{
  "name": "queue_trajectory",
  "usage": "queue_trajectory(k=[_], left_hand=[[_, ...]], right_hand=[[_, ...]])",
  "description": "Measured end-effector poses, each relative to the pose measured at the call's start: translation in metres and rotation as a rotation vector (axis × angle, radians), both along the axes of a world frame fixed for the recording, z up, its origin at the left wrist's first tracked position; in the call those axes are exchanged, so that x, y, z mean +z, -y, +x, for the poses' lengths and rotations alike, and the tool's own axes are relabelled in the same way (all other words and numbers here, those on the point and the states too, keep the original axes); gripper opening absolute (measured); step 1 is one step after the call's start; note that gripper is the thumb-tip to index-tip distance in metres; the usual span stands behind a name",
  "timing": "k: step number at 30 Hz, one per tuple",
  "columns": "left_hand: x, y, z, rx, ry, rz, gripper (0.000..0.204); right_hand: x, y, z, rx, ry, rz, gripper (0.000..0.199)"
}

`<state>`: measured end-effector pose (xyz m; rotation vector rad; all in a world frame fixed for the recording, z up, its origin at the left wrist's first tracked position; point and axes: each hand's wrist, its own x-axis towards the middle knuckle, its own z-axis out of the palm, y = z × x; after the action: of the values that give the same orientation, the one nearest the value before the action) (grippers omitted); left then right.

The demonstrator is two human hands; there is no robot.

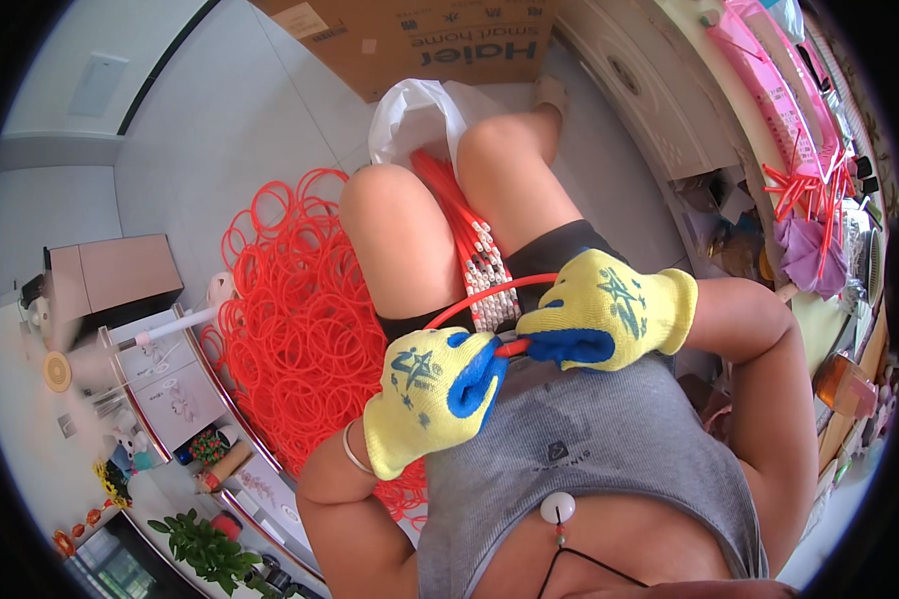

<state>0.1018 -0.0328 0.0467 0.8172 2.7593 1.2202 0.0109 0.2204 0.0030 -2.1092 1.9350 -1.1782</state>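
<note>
Both my hands wear yellow gloves with blue palms. My left hand (pixel 432 394) and my right hand (pixel 604 311) meet in front of my belly, each pinching one end of a thin red tube (pixel 484 293) bent into a loop. The two tube ends touch between my fingertips. Under the loop, a bundle of straight red tubes (pixel 469 240) with white ends lies between my thighs, reaching into a white plastic bag (pixel 410 115).
A large heap of finished red rings (pixel 290 319) covers the floor to my left. A cardboard box (pixel 420 40) stands ahead. A white cabinet (pixel 170 379) and potted plant (pixel 205 544) sit at the left. A cluttered bench with more red tubes (pixel 809 185) lies right.
</note>
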Motion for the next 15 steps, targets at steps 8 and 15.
queue_trajectory(k=[8, 15], left_hand=[[0.028, 0.018, 0.007, 0.152, 0.032, -0.148, 0.027], [0.009, 0.142, 0.065, 1.143, 0.374, -0.031, 0.03]], right_hand=[[0.018, 0.021, -0.017, -0.01, 0.401, 0.121, 0.045], [-0.07, 0.046, -0.082, -0.363, -0.197, 0.371, 0.044]])
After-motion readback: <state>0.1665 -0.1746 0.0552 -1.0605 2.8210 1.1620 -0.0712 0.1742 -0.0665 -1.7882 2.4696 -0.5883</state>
